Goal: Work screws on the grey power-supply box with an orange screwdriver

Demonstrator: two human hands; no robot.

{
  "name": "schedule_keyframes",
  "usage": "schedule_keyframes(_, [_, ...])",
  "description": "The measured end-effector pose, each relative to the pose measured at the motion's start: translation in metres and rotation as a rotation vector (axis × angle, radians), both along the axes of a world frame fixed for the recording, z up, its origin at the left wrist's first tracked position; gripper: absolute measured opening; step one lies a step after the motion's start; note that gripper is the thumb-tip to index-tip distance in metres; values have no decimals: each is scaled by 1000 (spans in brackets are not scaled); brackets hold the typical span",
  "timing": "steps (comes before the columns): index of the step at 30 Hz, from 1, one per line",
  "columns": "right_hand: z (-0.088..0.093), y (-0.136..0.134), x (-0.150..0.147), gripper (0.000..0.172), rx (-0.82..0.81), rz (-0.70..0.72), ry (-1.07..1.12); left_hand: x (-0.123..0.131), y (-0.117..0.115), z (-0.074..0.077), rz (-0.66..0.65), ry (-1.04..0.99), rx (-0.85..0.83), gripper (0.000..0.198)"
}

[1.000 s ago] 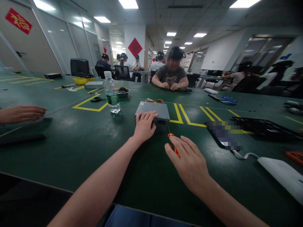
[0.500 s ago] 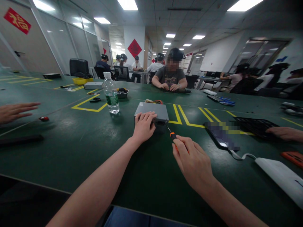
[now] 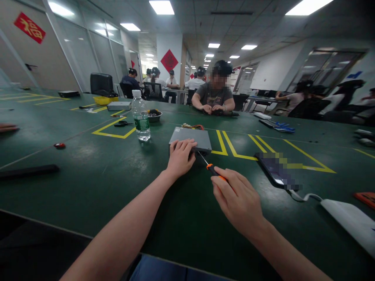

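My left hand (image 3: 181,157) rests, fingers spread, on the grey box (image 3: 193,135) beneath, seemingly steadying it. My right hand (image 3: 238,192) grips a screwdriver (image 3: 211,168), its tip at the box's near face, by my left thumb.

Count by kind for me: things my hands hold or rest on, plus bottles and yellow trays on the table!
Grey metal box under left hand: 1
Screwdriver in right hand: 1
Bottle: 1
Yellow tray: 1
Total: 4

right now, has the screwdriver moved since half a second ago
Yes. The screwdriver has shifted left: its tip is now farther from the yellow tape just right of the grey box.
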State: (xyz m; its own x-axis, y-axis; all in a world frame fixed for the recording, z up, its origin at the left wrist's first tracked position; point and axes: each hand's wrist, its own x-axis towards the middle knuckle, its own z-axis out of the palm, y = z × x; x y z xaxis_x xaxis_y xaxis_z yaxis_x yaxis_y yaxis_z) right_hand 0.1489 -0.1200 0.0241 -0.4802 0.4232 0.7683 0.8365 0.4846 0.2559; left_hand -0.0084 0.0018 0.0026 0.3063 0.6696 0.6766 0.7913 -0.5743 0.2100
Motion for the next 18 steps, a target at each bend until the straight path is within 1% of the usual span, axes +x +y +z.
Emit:
schedule_keyframes(5, [-9,8,-4,16,-62,17,-54,-1,1,-1,-5,-2,6,31])
schedule_keyframes(18, [-8,7,-5,16,-59,-1,-44,0,2,-2,2,5,10,29])
